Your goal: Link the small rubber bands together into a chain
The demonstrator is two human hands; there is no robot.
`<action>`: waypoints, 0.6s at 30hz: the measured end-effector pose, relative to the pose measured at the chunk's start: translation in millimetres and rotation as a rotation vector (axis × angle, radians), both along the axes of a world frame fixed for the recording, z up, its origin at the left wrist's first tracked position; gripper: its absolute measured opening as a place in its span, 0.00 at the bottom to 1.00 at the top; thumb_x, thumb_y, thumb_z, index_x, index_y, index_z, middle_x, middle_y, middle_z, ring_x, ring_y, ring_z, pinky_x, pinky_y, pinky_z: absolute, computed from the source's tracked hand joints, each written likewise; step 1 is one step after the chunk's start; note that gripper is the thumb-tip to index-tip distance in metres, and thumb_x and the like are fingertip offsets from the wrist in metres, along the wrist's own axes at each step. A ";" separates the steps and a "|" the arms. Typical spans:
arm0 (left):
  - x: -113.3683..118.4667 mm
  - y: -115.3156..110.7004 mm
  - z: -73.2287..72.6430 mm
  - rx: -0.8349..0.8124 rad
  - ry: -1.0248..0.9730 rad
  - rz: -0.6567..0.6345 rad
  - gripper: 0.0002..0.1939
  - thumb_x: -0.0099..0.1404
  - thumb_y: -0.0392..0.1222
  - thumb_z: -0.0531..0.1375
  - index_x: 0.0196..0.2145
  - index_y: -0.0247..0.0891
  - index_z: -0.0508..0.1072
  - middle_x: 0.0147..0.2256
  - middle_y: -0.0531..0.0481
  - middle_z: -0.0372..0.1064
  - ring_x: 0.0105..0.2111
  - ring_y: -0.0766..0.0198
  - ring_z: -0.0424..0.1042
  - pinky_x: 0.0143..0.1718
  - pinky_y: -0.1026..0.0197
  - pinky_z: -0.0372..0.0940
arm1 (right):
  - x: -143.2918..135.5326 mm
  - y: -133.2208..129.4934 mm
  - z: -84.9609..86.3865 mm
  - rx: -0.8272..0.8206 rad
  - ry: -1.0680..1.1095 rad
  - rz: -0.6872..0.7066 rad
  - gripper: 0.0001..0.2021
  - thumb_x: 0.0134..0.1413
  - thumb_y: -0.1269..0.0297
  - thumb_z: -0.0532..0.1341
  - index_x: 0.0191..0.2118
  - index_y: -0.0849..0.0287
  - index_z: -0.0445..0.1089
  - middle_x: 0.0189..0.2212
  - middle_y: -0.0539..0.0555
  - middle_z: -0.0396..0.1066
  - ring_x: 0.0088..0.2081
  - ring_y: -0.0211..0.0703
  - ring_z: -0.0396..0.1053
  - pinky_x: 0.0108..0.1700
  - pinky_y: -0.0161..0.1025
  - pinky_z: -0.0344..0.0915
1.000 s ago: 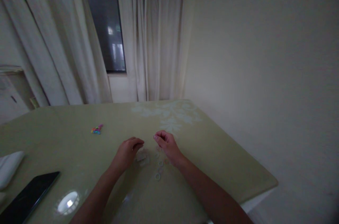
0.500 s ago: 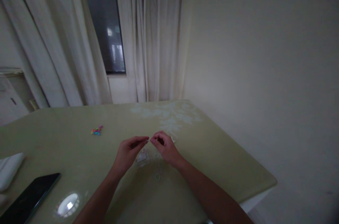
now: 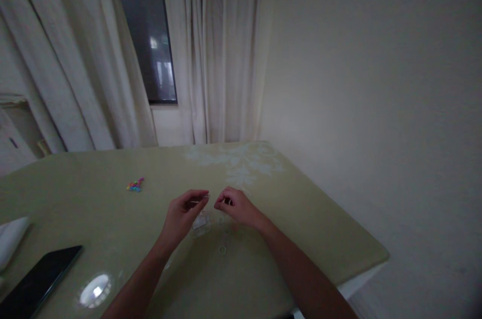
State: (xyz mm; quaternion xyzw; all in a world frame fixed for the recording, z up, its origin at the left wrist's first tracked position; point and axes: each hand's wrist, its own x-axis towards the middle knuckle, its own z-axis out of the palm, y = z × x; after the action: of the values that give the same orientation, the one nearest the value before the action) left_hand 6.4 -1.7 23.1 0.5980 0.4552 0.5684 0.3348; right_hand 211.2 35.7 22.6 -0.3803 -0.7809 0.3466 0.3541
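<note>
Over the middle of the table my left hand (image 3: 185, 211) pinches a thin, pale, stick-like piece (image 3: 206, 196) between thumb and fingertips. Facing it from the right, my right hand (image 3: 237, 206) has its thumb and fingertips pressed together; a small whitish bit shows at the fingers, too small to name. A narrow gap separates the two sets of fingertips. Below them lies a small clear packet (image 3: 201, 222) with something pale in it, partly covered by my left hand. Closer to me a small clear ring (image 3: 222, 249) rests on the table.
A heap of small multicoloured pieces (image 3: 135, 185) lies at the left back. Near the front left are a dark tablet-like slab (image 3: 41, 279), a white object (image 3: 12, 241) and a bright round reflection. The table (image 3: 301, 218) borders a wall on the right and curtains (image 3: 226, 58) behind.
My fingertips, nearly touching before, have drawn slightly apart. My right fingers are more curled, and more of the pale piece shows in my left hand. The view has shifted a little.
</note>
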 end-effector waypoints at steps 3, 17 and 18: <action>-0.9 -0.2 -0.5 0.022 0.037 0.014 0.11 0.59 0.48 0.69 0.35 0.40 0.81 0.33 0.48 0.81 0.32 0.60 0.79 0.33 0.63 0.73 | 12.1 1.2 -1.1 0.016 -0.306 0.074 0.03 0.52 0.69 0.72 0.33 0.59 0.80 0.33 0.51 0.70 0.33 0.38 0.67 0.37 0.34 0.61; 1.2 -1.9 1.2 -0.031 -0.083 -0.070 0.12 0.58 0.48 0.70 0.33 0.39 0.76 0.35 0.46 0.82 0.36 0.60 0.80 0.39 0.61 0.73 | 6.3 -8.3 -12.8 0.225 -0.528 0.116 0.03 0.45 0.72 0.69 0.29 0.59 0.79 0.29 0.53 0.74 0.29 0.41 0.67 0.32 0.35 0.58; 1.2 -1.9 1.3 -0.020 -0.080 -0.066 0.12 0.58 0.48 0.70 0.33 0.39 0.76 0.34 0.47 0.82 0.35 0.60 0.80 0.38 0.61 0.73 | 7.1 -7.6 -13.3 0.248 -0.524 0.106 0.03 0.47 0.72 0.69 0.31 0.59 0.79 0.31 0.54 0.74 0.30 0.41 0.67 0.33 0.35 0.58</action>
State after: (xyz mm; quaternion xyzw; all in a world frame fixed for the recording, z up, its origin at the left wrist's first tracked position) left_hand 7.6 -3.6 24.4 0.5860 0.4272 0.5760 0.3772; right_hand 218.3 28.2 9.3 -0.3695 -0.9009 0.1566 0.1655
